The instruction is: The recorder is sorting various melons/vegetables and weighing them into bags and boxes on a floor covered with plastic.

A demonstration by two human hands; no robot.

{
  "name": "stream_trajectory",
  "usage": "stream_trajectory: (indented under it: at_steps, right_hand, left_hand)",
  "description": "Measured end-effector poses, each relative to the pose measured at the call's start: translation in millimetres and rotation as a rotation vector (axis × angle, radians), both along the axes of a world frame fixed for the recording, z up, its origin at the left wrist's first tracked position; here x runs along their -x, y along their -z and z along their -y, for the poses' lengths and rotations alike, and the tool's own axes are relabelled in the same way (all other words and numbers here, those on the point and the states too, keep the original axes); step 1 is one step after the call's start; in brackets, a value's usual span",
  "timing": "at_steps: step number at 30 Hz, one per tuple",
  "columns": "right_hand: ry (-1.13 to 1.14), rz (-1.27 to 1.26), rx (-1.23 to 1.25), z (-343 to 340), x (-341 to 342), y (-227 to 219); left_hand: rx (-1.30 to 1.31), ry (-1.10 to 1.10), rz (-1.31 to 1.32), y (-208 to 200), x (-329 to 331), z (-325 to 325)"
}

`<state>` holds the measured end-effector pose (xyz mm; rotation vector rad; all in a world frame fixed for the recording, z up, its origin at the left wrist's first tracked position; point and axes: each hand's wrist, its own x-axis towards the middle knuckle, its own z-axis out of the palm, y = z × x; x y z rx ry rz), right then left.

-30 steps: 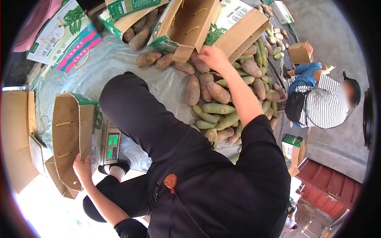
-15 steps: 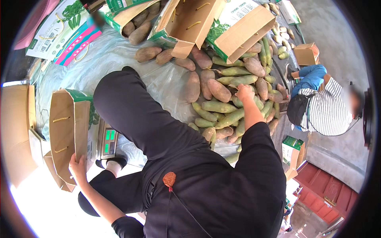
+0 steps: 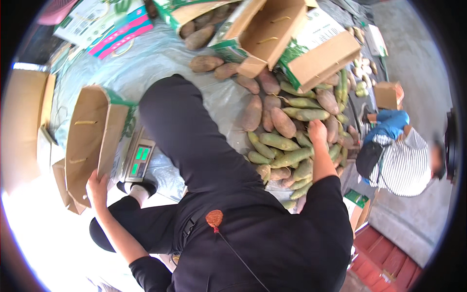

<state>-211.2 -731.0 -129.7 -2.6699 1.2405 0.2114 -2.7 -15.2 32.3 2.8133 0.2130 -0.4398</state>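
My left hand (image 3: 98, 189) grips the near edge of an open cardboard box (image 3: 86, 131), thumb and fingers closed on its wall. The box is tall, brown inside with rope handles, and stands by a scale (image 3: 138, 158) with lit green displays. My right hand (image 3: 318, 132) reaches into a heap of long green radishes (image 3: 278, 141) and thick reddish-brown roots (image 3: 283, 122). Its fingers are curled together just below a green radish (image 3: 312, 115); whatever lies under them is hidden by the hand.
Printed cartons (image 3: 323, 61) and an open brown box (image 3: 265, 34) lie beyond the heap. Clear plastic sheeting (image 3: 170, 63) covers the ground. My bent knee (image 3: 172, 102) rises between scale and heap. A person in a striped shirt (image 3: 396, 160) crouches at the right.
The view has turned slightly, so the heap appears lower and further right, and the box higher. My left hand keeps its grip on the box; my right hand stays at nearly the same spot.
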Motion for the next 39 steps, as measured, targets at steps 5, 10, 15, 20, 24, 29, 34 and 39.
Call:
stream_trajectory:
  at_steps: [5, 10, 15, 20, 24, 29, 34, 39]
  right_hand:
    - [-0.064, 0.219, -0.039, -2.8, -3.4, -22.6]
    - [0.045, 0.629, -0.214, -25.2, -38.3, -53.7]
    - [0.003, 0.763, -0.512, -79.9, -116.2, -120.2]
    - [-0.234, 0.866, -0.624, -169.7, -197.5, -216.1]
    - [-0.555, 0.963, -0.711, -251.2, -256.8, -276.2]
    - [-0.908, 1.047, -1.058, -348.2, -314.2, -316.4]
    - [-1.122, 0.95, -1.116, -484.9, -346.0, -275.0]
    - [-0.909, 1.022, -1.318, -617.6, -322.9, -187.2]
  left_hand:
    - [0.009, -0.014, -0.01, -5.2, -2.1, 5.5]
    - [-0.028, -0.043, 0.043, -4.7, 5.5, -3.2]
    - [-0.127, -0.082, 0.047, -18.1, 17.0, -3.7]
    - [-0.243, -0.035, 0.099, -25.0, 23.0, -9.7]
    - [-0.219, -0.054, 0.175, -29.9, 27.5, -14.4]
    - [-0.193, -0.041, 0.172, -24.7, 23.1, -13.2]
    - [-0.23, -0.023, 0.12, -24.1, 29.2, -30.6]
    - [-0.257, 0.005, 0.076, -29.9, 17.7, -17.7]
